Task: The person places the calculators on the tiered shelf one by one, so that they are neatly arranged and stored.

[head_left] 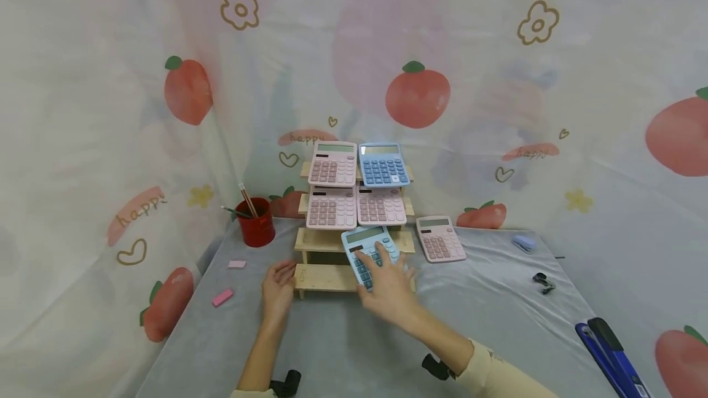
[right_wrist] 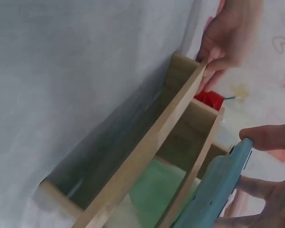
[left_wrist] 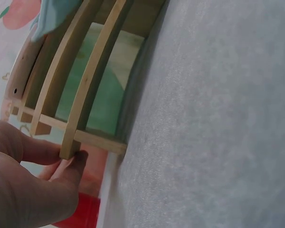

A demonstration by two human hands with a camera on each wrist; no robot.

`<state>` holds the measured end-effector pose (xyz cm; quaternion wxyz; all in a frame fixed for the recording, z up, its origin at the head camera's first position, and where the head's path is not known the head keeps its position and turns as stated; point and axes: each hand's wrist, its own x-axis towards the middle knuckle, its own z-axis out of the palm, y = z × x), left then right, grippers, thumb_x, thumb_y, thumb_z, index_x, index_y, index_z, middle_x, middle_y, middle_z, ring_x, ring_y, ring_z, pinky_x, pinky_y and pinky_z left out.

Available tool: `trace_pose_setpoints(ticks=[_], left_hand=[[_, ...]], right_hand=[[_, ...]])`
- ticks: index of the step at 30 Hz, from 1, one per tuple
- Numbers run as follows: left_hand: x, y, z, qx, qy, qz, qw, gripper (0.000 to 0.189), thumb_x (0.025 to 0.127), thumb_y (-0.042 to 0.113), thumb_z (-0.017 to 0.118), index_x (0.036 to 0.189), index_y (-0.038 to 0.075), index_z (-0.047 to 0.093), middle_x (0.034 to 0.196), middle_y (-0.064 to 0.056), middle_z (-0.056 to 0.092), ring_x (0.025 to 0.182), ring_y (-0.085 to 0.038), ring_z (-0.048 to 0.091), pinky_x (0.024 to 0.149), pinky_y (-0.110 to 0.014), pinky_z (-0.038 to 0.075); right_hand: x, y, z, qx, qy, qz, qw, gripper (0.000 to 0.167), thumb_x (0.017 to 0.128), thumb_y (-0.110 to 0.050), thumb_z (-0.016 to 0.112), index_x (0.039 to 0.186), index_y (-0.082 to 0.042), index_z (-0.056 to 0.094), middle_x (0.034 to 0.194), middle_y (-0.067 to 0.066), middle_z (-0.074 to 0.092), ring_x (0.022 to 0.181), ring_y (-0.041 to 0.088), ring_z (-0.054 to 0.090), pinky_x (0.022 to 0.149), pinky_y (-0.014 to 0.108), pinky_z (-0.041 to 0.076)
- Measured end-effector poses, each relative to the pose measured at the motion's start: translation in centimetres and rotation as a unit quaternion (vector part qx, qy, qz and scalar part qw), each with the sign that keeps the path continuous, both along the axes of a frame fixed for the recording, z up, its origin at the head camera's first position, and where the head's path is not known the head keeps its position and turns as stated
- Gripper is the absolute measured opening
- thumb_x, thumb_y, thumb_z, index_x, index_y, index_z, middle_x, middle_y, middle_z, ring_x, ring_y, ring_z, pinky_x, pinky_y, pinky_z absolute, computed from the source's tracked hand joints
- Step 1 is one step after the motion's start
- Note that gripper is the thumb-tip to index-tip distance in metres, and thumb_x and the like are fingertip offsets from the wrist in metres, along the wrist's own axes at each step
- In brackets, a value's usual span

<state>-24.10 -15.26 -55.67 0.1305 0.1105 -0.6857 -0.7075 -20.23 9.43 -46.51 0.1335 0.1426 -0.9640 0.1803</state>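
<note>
My right hand [head_left: 389, 284] grips a light blue calculator [head_left: 362, 236], its fingers spread over the keys and its thumb at the lower left edge. The calculator is tilted in front of the lower steps of a wooden tiered rack [head_left: 323, 276]. In the right wrist view, the blue calculator [right_wrist: 218, 185] shows edge-on beside the boards. My left hand [head_left: 278, 290] pinches the left end of the rack's lowest board [left_wrist: 88, 90] between thumb and fingers. Higher up stand a pink calculator [head_left: 333, 164] and a blue one [head_left: 383, 166], above two pink calculators [head_left: 332, 209] side by side.
Another pink calculator [head_left: 440, 239] lies right of the rack. To the left are a red cup [head_left: 257, 226] with brushes and two pink erasers [head_left: 223, 298]. Farther right lie a pale blue item [head_left: 523, 243], a small black item [head_left: 544, 282] and a blue stapler [head_left: 614, 358].
</note>
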Motion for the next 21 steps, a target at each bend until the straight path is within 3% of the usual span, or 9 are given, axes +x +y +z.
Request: trace_pose_setpoints(ticks=[5,13,21], left_hand=[[0.2,0.3,0.0,0.002,0.008,0.001,1.0000,0.042,0.096,-0.016,0.049,0.138,-0.010,0.050,0.140,-0.033,0.057,0.135,-0.046,0.055,0.113,-0.055,0.043],[0.4,0.7,0.0,0.002,0.029,0.003,0.9996,0.040,0.095,-0.017,0.051,0.135,-0.012,0.053,0.138,-0.034,0.059,0.133,-0.045,0.057,0.108,-0.042,0.050],[0.1,0.4,0.2,-0.015,0.038,0.016,0.9990,0.040,0.094,-0.019,0.050,0.134,-0.014,0.052,0.136,-0.035,0.059,0.131,-0.047,0.057,0.109,-0.049,0.048]], right_hand=[[-0.8,-2.3,-0.6,-0.005,0.007,0.006,0.9999,0.068,0.084,-0.033,0.081,0.148,-0.024,0.060,0.158,0.026,0.041,0.126,0.080,0.034,0.090,0.091,0.031],[-1.4,-5.3,-0.7,-0.011,0.015,-0.002,0.9998,0.066,0.085,-0.032,0.080,0.147,-0.021,0.060,0.157,0.028,0.041,0.127,0.080,0.032,0.091,0.090,0.031],[-2.4,-7.1,-0.3,-0.032,0.025,-0.031,0.9987,0.059,0.089,-0.034,0.078,0.143,-0.015,0.063,0.155,0.031,0.044,0.127,0.079,0.032,0.091,0.088,0.030]])
